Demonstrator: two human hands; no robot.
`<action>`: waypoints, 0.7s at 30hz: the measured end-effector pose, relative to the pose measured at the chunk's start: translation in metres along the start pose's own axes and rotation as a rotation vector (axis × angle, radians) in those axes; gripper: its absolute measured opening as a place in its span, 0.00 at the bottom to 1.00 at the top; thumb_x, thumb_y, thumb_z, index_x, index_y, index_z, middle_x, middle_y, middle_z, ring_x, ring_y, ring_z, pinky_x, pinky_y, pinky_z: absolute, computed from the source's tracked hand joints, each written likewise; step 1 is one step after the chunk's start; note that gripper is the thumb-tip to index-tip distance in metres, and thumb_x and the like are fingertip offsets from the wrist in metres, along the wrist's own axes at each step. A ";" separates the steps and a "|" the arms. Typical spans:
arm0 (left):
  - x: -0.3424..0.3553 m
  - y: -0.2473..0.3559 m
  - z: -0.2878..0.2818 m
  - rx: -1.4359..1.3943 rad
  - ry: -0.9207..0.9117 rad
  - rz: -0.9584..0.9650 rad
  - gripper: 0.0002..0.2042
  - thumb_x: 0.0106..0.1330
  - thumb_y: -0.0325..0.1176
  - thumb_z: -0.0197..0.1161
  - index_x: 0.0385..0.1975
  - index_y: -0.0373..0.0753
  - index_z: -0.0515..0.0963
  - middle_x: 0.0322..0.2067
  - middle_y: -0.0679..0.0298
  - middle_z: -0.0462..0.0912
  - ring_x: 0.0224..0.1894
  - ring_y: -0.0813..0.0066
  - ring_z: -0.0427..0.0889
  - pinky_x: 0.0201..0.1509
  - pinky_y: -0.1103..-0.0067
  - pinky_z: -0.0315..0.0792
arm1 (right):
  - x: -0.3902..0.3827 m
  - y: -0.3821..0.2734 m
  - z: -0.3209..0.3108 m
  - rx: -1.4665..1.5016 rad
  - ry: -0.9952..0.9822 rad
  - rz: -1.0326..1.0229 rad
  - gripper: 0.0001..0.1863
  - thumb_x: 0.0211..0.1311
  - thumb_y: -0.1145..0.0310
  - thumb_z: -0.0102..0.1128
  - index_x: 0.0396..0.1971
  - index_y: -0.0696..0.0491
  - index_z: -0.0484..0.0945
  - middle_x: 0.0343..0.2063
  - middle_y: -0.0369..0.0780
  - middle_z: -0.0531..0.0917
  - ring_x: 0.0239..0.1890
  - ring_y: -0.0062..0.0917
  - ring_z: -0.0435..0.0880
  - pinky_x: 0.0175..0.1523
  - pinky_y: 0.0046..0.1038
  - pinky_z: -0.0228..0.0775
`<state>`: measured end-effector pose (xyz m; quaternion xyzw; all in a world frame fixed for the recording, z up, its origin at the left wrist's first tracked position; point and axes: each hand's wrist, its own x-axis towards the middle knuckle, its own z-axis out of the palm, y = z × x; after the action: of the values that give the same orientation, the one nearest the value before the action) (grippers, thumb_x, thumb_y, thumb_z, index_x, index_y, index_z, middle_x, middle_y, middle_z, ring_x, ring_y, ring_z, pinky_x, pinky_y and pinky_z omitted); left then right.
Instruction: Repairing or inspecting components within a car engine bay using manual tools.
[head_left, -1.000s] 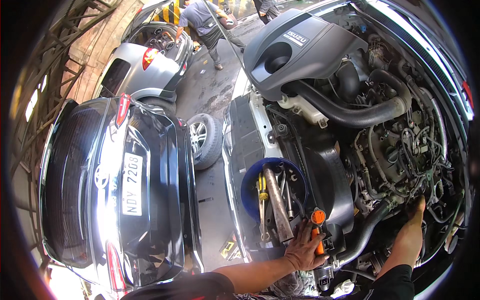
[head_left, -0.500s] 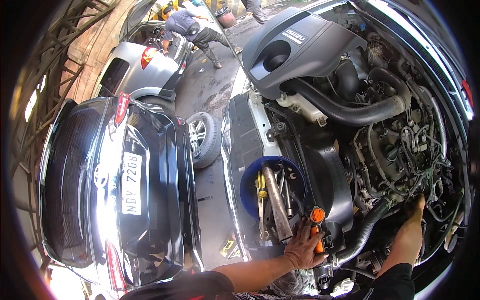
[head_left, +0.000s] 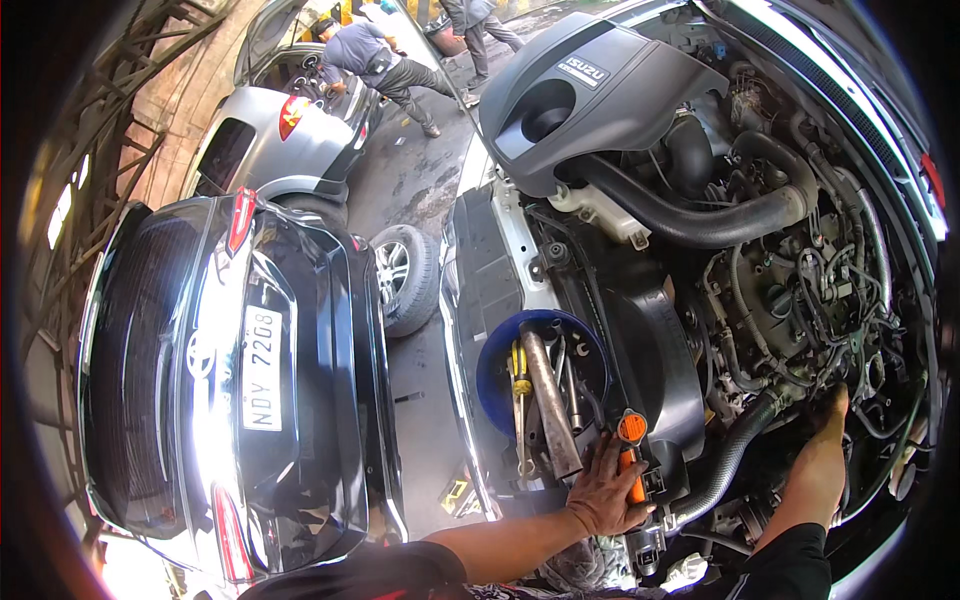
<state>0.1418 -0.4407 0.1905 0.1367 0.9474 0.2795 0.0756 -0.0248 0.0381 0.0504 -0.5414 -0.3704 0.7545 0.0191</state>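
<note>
Down at the lower middle of the head view, the left hand (head_left: 607, 490) lies flat with fingers spread wide, palm on the front edge of the engine bay (head_left: 640, 330), gripping nothing. Its fingertips touch an orange-handled tool (head_left: 632, 470) that stands just beside an orange round cap (head_left: 632, 428). Directly above and left of that hand sits a blue round tub (head_left: 497, 365) holding a thick metal pipe (head_left: 549, 405), a yellow-handled screwdriver (head_left: 519, 375) and other slim tools.

Toward the lower right, the right hand (head_left: 826, 440) reaches deep among hoses and wiring; its fingers are buried in the parts, so I cannot tell whether it is closed on anything. A ribbed black hose (head_left: 728, 462) runs diagonally between the two hands. A smooth, thick black hose (head_left: 700, 225) crosses the upper middle, under a grey engine cover (head_left: 600, 95) near the top.

Filling the left half of the frame is a black car (head_left: 230, 370) seen from the rear, with a silver car (head_left: 270, 140) beyond it at upper left. A person in a grey shirt (head_left: 365, 50) bends over near the silver car at the top.
</note>
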 end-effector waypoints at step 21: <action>0.000 0.000 -0.001 0.038 -0.014 0.001 0.33 0.52 0.60 0.63 0.56 0.47 0.73 0.65 0.35 0.51 0.68 0.28 0.49 0.68 0.42 0.43 | 0.033 0.001 -0.020 0.159 -0.194 -0.010 0.19 0.63 0.60 0.46 0.48 0.52 0.76 0.43 0.43 0.81 0.47 0.40 0.80 0.54 0.47 0.72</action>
<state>0.1413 -0.4409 0.1915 0.1406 0.9518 0.2608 0.0792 -0.0217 0.0619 0.0208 -0.4608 -0.3120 0.8303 0.0298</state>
